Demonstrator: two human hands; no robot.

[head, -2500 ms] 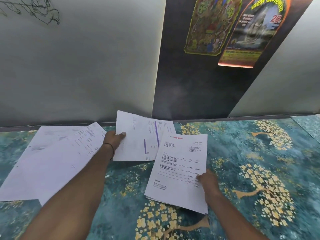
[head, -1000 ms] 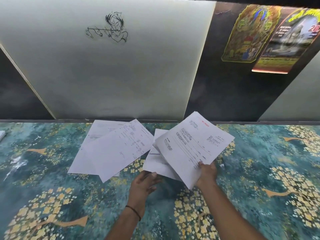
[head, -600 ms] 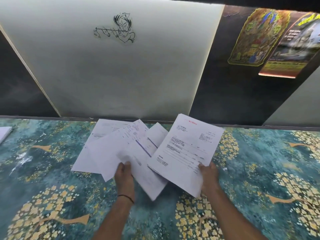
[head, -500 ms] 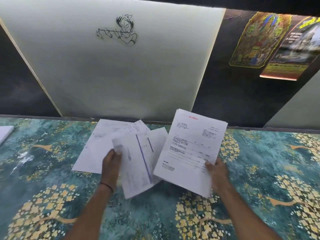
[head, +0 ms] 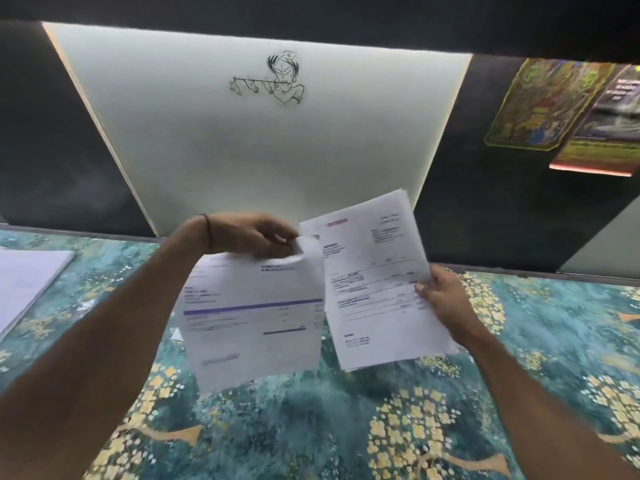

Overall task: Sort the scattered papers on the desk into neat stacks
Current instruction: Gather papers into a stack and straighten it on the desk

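Left grip (head: pixel 252 237): I see it pinching the purple-banded sheet (head: pixel 252 317).
Right grip (head: pixel 446 299): clasps the red-headed sheets (head: pixel 374 285).
Worktop (head: pixel 311 427): teal floral; paper stack (head: pixel 27 282) at 9 o'clock.
Wall: posters (head: pixel 547 105) at 2 o'clock.

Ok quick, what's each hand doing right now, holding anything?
Left hand: pinches the top edge of the purple-barred sheet, held up.
Right hand: grips the right edge of the red-headed papers, held up.

You wear a thin dark band (head: pixel 207 231) round your left wrist, a plain loop just behind the left hand (head: pixel 252 235). Your left forearm (head: pixel 121 323) and right forearm (head: pixel 536 393) are bare.
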